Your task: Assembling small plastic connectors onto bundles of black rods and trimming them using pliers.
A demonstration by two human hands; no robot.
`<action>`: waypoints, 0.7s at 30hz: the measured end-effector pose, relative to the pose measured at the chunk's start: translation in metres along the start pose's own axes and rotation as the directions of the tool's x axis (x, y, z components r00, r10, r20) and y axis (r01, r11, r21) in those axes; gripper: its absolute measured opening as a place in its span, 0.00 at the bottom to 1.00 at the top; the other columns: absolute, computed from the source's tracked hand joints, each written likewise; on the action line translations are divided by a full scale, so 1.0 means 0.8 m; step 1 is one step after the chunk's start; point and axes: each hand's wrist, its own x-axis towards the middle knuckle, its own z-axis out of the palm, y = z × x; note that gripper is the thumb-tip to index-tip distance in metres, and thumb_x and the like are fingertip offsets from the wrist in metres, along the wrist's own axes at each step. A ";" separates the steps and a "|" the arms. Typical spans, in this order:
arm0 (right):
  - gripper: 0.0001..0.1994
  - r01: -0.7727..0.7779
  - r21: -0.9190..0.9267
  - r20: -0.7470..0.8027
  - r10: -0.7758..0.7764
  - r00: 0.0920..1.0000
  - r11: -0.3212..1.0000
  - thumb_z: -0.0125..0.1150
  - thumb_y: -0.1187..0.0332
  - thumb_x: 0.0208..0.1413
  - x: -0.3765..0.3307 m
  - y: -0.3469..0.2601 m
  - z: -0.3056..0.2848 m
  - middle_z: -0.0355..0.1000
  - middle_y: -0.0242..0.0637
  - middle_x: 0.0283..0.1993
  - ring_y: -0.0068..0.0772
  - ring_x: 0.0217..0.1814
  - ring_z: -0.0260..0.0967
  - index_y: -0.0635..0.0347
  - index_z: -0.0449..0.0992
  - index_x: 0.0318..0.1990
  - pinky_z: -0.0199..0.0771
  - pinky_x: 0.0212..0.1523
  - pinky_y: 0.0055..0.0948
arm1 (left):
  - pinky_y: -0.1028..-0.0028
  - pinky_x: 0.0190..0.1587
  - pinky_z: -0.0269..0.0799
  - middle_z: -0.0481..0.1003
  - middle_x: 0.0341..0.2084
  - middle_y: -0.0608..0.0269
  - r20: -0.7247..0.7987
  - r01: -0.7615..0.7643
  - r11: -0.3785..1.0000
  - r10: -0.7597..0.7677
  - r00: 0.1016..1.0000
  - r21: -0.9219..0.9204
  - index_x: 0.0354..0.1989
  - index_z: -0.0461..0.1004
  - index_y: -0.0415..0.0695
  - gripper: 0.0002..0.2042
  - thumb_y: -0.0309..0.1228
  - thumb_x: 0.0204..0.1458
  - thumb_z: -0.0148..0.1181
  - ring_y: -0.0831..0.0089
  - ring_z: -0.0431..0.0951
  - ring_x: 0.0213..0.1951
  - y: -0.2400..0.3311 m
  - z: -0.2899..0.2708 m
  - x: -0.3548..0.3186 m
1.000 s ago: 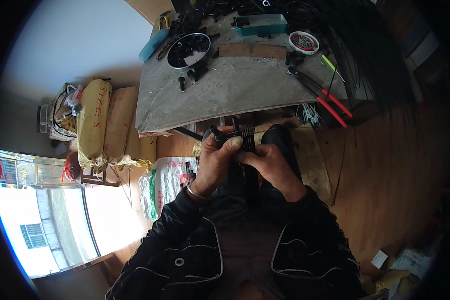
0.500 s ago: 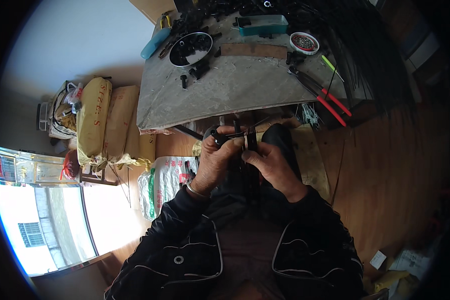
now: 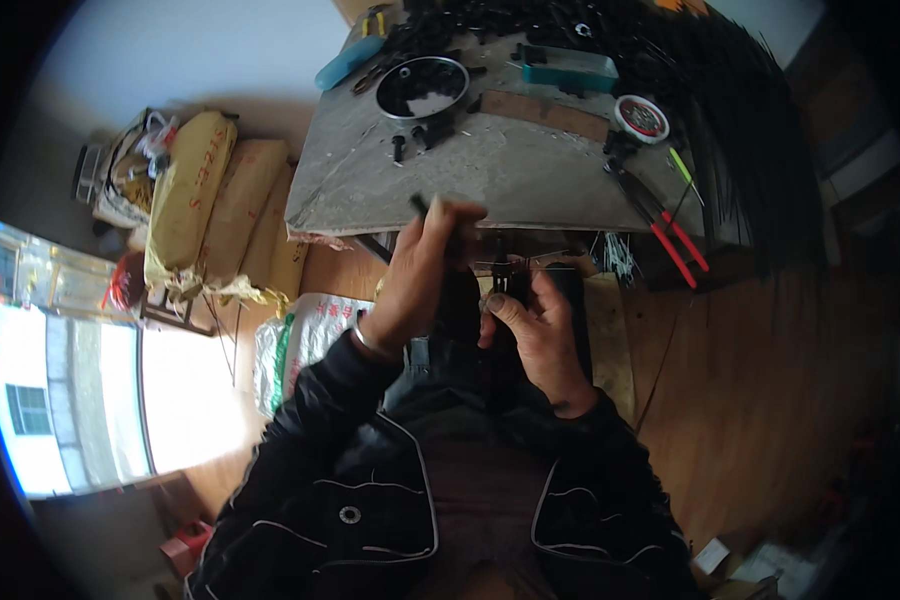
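Observation:
My left hand [image 3: 420, 270] is raised toward the near edge of the grey worktable [image 3: 490, 180], its fingers pinched on a small dark piece [image 3: 419, 204] that sticks up from them. My right hand [image 3: 535, 335] stays lower over my lap, closed around a small black part [image 3: 503, 283] with thin wires showing beside it. The two hands are apart. What exactly the black part is I cannot tell.
On the table stand a round metal bowl [image 3: 425, 88] of black pieces, a small white dish [image 3: 641, 117], a teal box [image 3: 567, 70], red-handled pliers [image 3: 670, 235] and a mass of black rods [image 3: 730, 110]. Yellow sacks [image 3: 190, 190] and a white bag [image 3: 300, 335] lie at the left.
My left hand has left the right hand and risen toward the table edge with a small dark piece. The right hand has stayed over my lap with the black part.

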 end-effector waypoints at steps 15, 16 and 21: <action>0.11 -0.012 -0.057 -0.118 0.005 0.993 0.998 0.54 0.72 0.58 -0.003 0.003 0.009 0.66 0.32 0.31 0.23 0.25 0.64 0.61 0.67 0.48 0.67 0.26 0.24 | 0.77 0.49 0.67 0.75 0.33 0.64 0.396 0.189 0.974 -0.126 0.910 -0.124 0.50 0.71 0.37 0.17 0.39 0.61 0.53 0.77 0.73 0.40 0.006 0.007 0.034; 0.11 -0.021 -0.063 -0.108 0.014 0.994 0.998 0.54 0.72 0.58 -0.002 0.004 0.009 0.66 0.32 0.31 0.23 0.25 0.64 0.61 0.67 0.48 0.67 0.26 0.24 | 0.77 0.50 0.67 0.75 0.33 0.65 0.390 0.211 0.967 -0.140 0.910 -0.145 0.50 0.71 0.38 0.16 0.37 0.61 0.54 0.77 0.73 0.41 0.004 0.005 0.034; 0.08 -0.053 -0.062 -0.140 0.044 0.989 0.997 0.54 0.72 0.57 0.000 0.006 0.013 0.65 0.33 0.30 0.24 0.25 0.64 0.61 0.67 0.44 0.67 0.25 0.25 | 0.76 0.50 0.67 0.75 0.34 0.65 0.387 0.213 0.963 -0.135 0.912 -0.166 0.50 0.71 0.40 0.14 0.35 0.61 0.54 0.77 0.73 0.42 0.000 -0.003 0.033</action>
